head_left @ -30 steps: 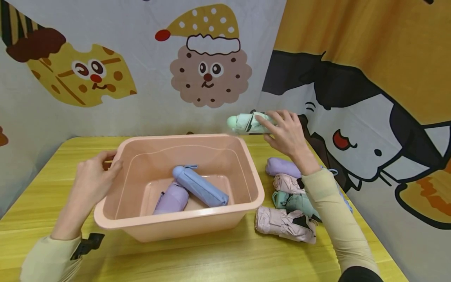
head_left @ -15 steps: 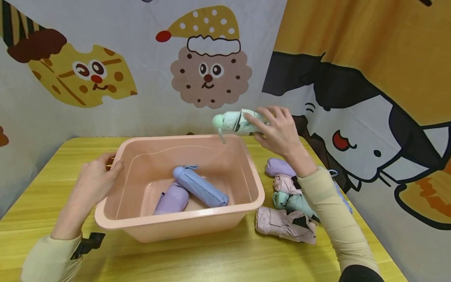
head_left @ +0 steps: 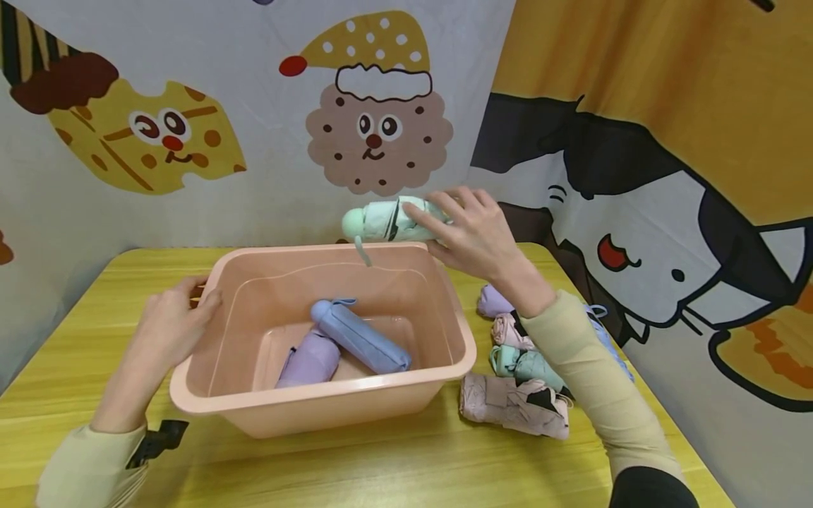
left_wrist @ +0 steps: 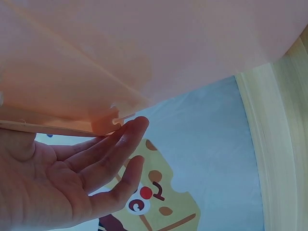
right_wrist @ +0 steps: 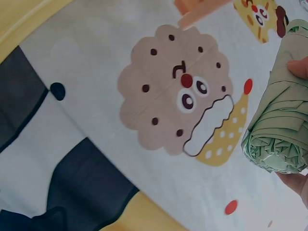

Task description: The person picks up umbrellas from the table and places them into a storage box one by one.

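Note:
My right hand (head_left: 476, 233) grips a mint-green folded umbrella (head_left: 381, 220), held level over the far rim of a peach plastic basin (head_left: 254, 402). The umbrella's rounded handle end points left and its wrist strap dangles. In the right wrist view, the rolled, pleated end of that umbrella (right_wrist: 281, 115) shows at the right edge. At the basin's left end, my left hand (head_left: 168, 317) holds the rim, thumb over it. The left wrist view shows the other fingers (left_wrist: 110, 159) under the rim, outside the wall. Inside the basin lie a blue folded umbrella (head_left: 362, 337) and a purple one (head_left: 310, 358).
Right of the basin, several folded umbrellas lie in a row on the yellow wood-grain table (head_left: 356, 466): purple (head_left: 494, 301), pink (head_left: 508, 330), green (head_left: 530, 367), and a nearer pink one (head_left: 514, 406). My right forearm partly covers them. A printed curtain (head_left: 254, 212) hangs behind.
My right hand has carried the mint-green umbrella leftward, from beyond the basin's far right corner to over its far rim. Its strap now hangs down. The left hand stays on the rim.

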`<act>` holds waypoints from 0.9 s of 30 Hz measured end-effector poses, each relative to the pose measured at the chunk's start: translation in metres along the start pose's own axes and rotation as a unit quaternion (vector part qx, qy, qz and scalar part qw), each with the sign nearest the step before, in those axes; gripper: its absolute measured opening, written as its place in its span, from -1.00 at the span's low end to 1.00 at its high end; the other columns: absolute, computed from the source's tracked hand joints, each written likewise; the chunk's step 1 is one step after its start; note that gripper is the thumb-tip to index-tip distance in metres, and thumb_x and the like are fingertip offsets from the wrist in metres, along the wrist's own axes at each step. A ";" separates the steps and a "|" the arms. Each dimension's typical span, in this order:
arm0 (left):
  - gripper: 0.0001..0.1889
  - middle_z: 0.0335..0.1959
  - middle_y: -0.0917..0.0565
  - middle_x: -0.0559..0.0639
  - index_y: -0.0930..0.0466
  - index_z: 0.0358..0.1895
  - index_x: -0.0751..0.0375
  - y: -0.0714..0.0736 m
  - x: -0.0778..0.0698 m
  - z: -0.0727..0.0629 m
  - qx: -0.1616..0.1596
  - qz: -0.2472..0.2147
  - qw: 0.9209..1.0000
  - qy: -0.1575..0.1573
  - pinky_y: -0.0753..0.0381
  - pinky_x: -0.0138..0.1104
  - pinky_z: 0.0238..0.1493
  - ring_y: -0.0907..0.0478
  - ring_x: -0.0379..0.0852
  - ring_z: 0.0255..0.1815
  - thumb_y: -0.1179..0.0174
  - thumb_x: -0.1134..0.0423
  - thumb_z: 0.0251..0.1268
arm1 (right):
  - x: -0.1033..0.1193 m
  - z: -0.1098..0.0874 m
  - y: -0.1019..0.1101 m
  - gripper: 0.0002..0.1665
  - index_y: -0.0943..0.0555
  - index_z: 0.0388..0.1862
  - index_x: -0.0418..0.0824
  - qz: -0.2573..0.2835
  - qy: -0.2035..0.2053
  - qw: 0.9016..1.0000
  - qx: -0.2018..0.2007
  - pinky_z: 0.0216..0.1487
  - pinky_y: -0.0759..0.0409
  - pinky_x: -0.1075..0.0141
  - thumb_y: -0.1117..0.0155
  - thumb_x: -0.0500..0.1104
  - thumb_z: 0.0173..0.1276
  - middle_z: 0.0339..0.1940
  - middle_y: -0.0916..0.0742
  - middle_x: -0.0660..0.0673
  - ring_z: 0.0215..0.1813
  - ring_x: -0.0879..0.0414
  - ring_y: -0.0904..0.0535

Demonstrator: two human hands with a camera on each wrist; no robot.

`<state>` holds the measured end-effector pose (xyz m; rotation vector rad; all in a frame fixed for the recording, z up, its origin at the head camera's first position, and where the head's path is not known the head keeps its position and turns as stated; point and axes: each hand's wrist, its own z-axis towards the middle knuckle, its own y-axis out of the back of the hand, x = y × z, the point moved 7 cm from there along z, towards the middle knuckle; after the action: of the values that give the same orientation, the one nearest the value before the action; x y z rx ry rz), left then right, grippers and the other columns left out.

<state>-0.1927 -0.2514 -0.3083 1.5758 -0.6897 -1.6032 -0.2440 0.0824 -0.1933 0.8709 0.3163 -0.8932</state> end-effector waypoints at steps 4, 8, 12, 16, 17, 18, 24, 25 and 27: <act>-0.35 0.11 -0.47 0.56 -0.22 0.32 0.56 0.000 0.000 0.000 0.001 0.000 1.000 0.000 -0.50 0.14 -0.09 -0.44 0.47 0.06 0.22 -0.01 0.48 | 0.008 0.010 0.000 -0.53 -0.56 0.15 -0.03 -0.004 0.021 1.000 -0.004 -0.26 -0.61 0.09 -0.14 -0.14 0.21 -0.05 -0.70 -0.16 -0.15 -0.09 -0.62; -0.35 0.12 -0.46 0.55 -0.22 0.32 0.56 0.000 0.001 0.000 0.003 -0.001 1.000 0.000 -0.51 0.14 -0.09 -0.44 0.46 0.05 0.23 -0.02 0.48 | 0.017 0.019 -0.002 -0.52 -0.55 0.14 0.00 0.001 0.037 0.999 0.008 -0.23 -0.62 0.12 -0.15 -0.15 0.18 -0.06 -0.70 -0.13 -0.13 -0.08 -0.62; -0.35 0.12 -0.46 0.56 -0.22 0.31 0.56 0.000 0.000 0.000 0.002 0.000 1.000 -0.002 -0.52 0.14 -0.11 -0.46 0.46 0.04 0.23 -0.01 0.48 | 0.027 0.028 -0.006 -0.49 -0.52 0.18 0.05 0.005 0.060 0.997 0.051 -0.15 -0.62 0.11 -0.20 -0.11 0.19 -0.04 -0.68 -0.11 -0.09 -0.08 -0.60; -0.36 0.12 -0.46 0.56 -0.23 0.31 0.56 0.000 0.000 -0.001 0.003 0.002 1.000 -0.003 -0.51 0.14 -0.10 -0.46 0.47 0.04 0.23 0.00 0.48 | 0.039 0.037 -0.011 -0.49 -0.49 0.21 0.08 0.005 0.087 0.992 0.091 -0.15 -0.61 0.14 -0.21 -0.05 0.24 -0.02 -0.65 -0.10 -0.09 -0.07 -0.57; -0.36 0.12 -0.46 0.56 -0.23 0.31 0.56 0.000 0.000 -0.001 0.003 0.003 1.000 -0.003 -0.51 0.14 -0.10 -0.46 0.46 0.04 0.23 0.00 0.48 | 0.042 0.038 -0.012 -0.50 -0.49 0.21 0.08 0.006 0.093 0.991 0.095 -0.16 -0.61 0.15 -0.21 -0.04 0.24 -0.02 -0.65 -0.09 -0.10 -0.07 -0.56; -0.35 0.12 -0.46 0.56 -0.22 0.31 0.56 0.000 0.000 0.000 0.005 0.002 1.000 -0.002 -0.51 0.14 -0.10 -0.45 0.46 0.04 0.23 0.00 0.48 | 0.045 0.040 -0.013 -0.51 -0.49 0.20 0.08 0.007 0.099 0.990 0.097 -0.18 -0.61 0.16 -0.20 -0.03 0.26 -0.03 -0.64 -0.09 -0.11 -0.07 -0.57; -0.35 0.13 -0.45 0.56 -0.20 0.33 0.57 -0.001 0.001 0.000 0.009 0.003 1.000 0.001 -0.53 0.14 -0.11 -0.46 0.45 0.04 0.24 -0.01 0.49 | 0.064 0.051 -0.019 -0.55 -0.50 0.18 0.08 0.016 0.128 0.987 0.095 -0.27 -0.61 0.19 -0.14 -0.02 0.28 -0.06 -0.65 -0.08 -0.16 -0.05 -0.60; -0.35 0.13 -0.45 0.56 -0.20 0.32 0.57 -0.001 0.001 0.000 0.008 0.003 1.000 0.001 -0.53 0.14 -0.11 -0.46 0.45 0.04 0.24 -0.01 0.49 | 0.066 0.052 -0.020 -0.55 -0.50 0.18 0.09 0.017 0.133 0.986 0.095 -0.29 -0.61 0.20 -0.13 -0.02 0.29 -0.06 -0.66 -0.08 -0.16 -0.05 -0.60; -0.35 0.13 -0.45 0.56 -0.20 0.32 0.57 0.000 0.001 0.000 0.007 0.002 1.000 -0.001 -0.52 0.15 -0.10 -0.46 0.46 0.04 0.23 0.00 0.49 | 0.072 0.056 -0.023 -0.53 -0.50 0.19 0.10 0.026 0.141 0.984 0.101 -0.31 -0.61 0.20 -0.12 -0.01 0.28 -0.05 -0.66 -0.08 -0.17 -0.04 -0.61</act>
<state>-0.1927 -0.2517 -0.3090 1.5830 -0.7067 -1.6005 -0.2237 -0.0077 -0.2116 1.1937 0.4516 -0.7612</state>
